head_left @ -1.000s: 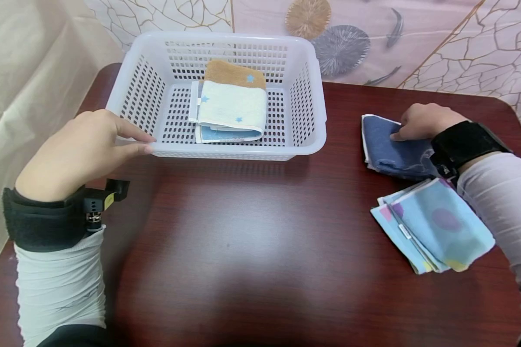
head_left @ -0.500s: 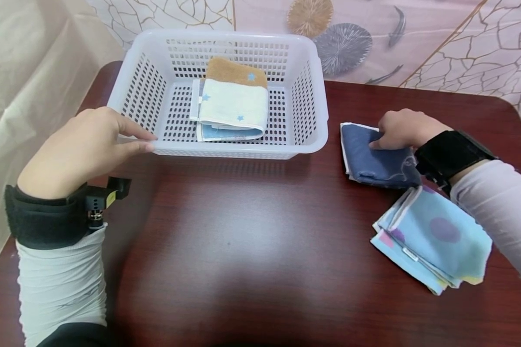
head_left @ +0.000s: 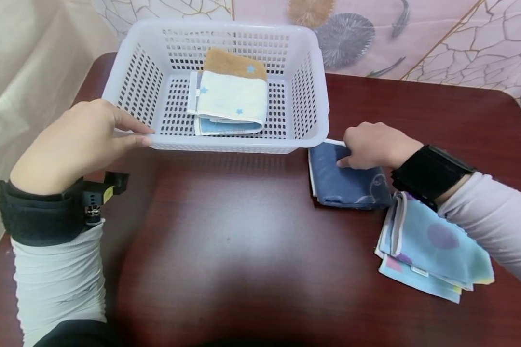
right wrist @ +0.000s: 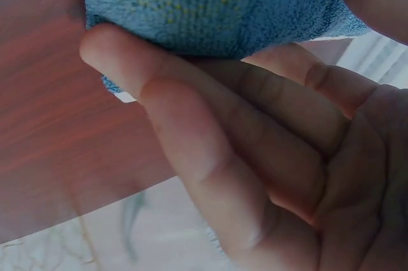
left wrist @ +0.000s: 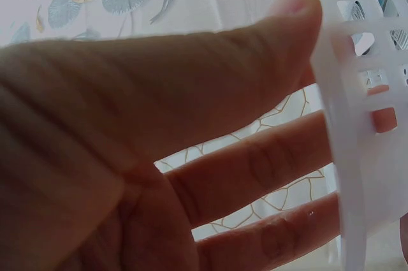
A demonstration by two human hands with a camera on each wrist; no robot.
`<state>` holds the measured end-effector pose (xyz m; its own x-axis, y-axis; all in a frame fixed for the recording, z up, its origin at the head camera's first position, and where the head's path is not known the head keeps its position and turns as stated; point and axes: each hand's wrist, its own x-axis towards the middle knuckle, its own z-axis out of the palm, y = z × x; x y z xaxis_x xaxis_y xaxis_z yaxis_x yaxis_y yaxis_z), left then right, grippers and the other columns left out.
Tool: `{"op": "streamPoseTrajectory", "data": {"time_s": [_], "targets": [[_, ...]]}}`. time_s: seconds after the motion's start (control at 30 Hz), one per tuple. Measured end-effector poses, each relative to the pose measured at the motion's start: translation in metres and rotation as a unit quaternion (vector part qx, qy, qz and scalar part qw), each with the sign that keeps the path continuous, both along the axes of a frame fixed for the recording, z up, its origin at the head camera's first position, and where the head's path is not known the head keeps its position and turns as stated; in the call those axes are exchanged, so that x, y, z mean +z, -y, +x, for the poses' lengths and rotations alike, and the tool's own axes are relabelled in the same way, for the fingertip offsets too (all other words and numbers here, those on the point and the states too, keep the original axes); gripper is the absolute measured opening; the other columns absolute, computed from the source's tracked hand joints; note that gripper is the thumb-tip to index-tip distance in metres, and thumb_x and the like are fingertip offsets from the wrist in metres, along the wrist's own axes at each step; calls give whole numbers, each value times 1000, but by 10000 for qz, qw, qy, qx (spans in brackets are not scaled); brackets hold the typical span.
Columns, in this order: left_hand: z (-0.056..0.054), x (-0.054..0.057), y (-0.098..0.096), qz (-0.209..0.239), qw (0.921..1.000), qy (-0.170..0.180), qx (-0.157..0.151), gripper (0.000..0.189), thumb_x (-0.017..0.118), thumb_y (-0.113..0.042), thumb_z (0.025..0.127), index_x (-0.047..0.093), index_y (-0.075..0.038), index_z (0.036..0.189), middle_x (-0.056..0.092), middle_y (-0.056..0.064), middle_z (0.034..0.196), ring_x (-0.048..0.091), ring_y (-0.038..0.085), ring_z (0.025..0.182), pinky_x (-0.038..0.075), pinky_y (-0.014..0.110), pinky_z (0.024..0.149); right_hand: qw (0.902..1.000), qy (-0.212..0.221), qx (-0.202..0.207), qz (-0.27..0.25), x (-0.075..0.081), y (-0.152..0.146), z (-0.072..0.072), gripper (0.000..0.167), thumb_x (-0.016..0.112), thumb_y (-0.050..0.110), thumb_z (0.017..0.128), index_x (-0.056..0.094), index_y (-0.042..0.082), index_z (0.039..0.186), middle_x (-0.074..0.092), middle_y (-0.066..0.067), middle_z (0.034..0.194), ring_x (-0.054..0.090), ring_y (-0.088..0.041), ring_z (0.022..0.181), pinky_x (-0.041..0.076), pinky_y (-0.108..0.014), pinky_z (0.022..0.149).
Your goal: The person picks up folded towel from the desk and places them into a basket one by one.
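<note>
Tabletop [head_left: 217,231]: left hand [head_left: 75,142] pinching basket [head_left: 226,142], right hand [head_left: 375,146] navy towel [head_left: 340,185], nearby tag [head_left: 419,271] seemingly unreadable.

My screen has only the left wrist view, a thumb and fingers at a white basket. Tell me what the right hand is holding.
Observer: In the head view, the right hand grips a folded dark blue cloth.
Operator: Now report what lies inside the white basket.
Observer: The head view shows a folded cloth in white and tan, with small blue stars, on the basket's floor.
</note>
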<state>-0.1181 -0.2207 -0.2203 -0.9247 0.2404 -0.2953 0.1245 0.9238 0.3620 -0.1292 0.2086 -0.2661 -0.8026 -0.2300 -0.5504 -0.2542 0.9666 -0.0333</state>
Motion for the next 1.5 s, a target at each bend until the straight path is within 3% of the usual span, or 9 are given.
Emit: {"op": "streamPoseTrajectory", "data": {"time_s": [0.23, 0.43, 0.8, 1.2, 1.33, 1.5], "targets": [[-1, 1, 0, 45, 10000, -41, -11, 38, 64, -38, 96, 72, -12, 123, 67, 20, 109, 56, 24, 40, 47, 38, 47, 9993, -200, 247, -217, 2, 24, 20, 24, 74, 26, 89, 69, 3, 92, 51, -7, 63, 52, -20, 60, 40, -30, 55], [-1, 1, 1, 10, 10000, -69, -21, 36, 64, -37, 96, 72, -13, 122, 67, 20, 109, 56, 24, 39, 46, 37, 48, 9971, -460, 485, -355, 1, 43, 37, 24, 75, 27, 87, 64, 8, 79, 52, -6, 63, 52, -19, 57, 41, -30, 51], [0, 1, 1, 59, 10000, 0, 22, 36, 64, -37, 96, 72, -13, 122, 66, 20, 112, 57, 24, 44, 48, 38, 47, 9933, -587, 757, -651, -2, 79, 57, 24, 76, 29, 86, 66, 8, 80, 55, -4, 64, 57, -19, 58, 51, -36, 49], [-2, 2, 4, 24, 10000, -50, 16, 36, 64, -38, 96, 72, -15, 123, 66, 21, 114, 59, 23, 45, 49, 38, 48, 9881, -924, 845, -891, -6, 120, 61, 24, 76, 29, 86, 67, 10, 77, 58, -3, 63, 61, -20, 60, 51, -39, 45], [-2, 1, 3, 40, 10000, -37, -3, 36, 65, -37, 95, 72, -14, 122, 66, 21, 115, 59, 23, 53, 48, 38, 48, 9865, -931, 993, -906, -9, 134, 59, 22, 75, 29, 88, 68, 9, 80, 59, -3, 64, 62, -20, 60, 52, -38, 45], [-2, 0, 0, 19, 9999, -143, -61, 34, 66, -33, 95, 73, -11, 121, 65, 23, 116, 60, 28, 79, 47, 38, 48, 9847, -1048, 1057, -907, -10, 148, 57, 19, 74, 28, 88, 71, 10, 84, 63, -3, 69, 64, -22, 65, 53, -41, 46]]}}
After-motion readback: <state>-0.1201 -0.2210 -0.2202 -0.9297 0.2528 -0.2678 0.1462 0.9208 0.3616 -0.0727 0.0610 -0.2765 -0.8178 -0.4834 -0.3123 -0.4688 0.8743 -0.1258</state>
